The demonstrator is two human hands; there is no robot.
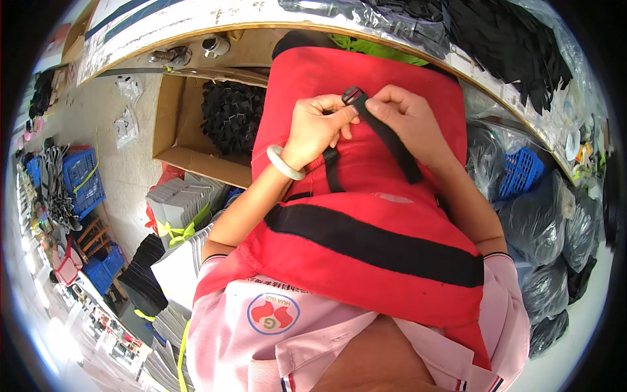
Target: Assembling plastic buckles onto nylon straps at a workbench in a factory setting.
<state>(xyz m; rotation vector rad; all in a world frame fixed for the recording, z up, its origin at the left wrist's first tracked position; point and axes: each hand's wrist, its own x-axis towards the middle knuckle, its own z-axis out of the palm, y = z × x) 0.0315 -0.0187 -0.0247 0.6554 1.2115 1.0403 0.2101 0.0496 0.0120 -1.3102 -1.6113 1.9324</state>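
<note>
Over my lap, both hands work at a black webbing strap [394,145] with a small black plastic buckle [353,96] at its top. My left hand [315,123] is closed, thumb and fingers pinching the strap just under the buckle. From beneath it hangs another length of black webbing [332,171]. My right hand [406,123] pinches the strap beside the buckle, and the long end slants down toward my wrist. How the webbing runs through the buckle is partly hidden by my fingers. A red apron [366,242] with a black band lies under both hands.
A cardboard box [176,157] at my left holds many small black pieces [232,117]. Grey stacks [179,199] tied with green strips stand nearer. Ahead, a worktable [261,14] carries black strips [503,46]. Filled plastic bags [539,228] and a blue basket [521,173] sit at right.
</note>
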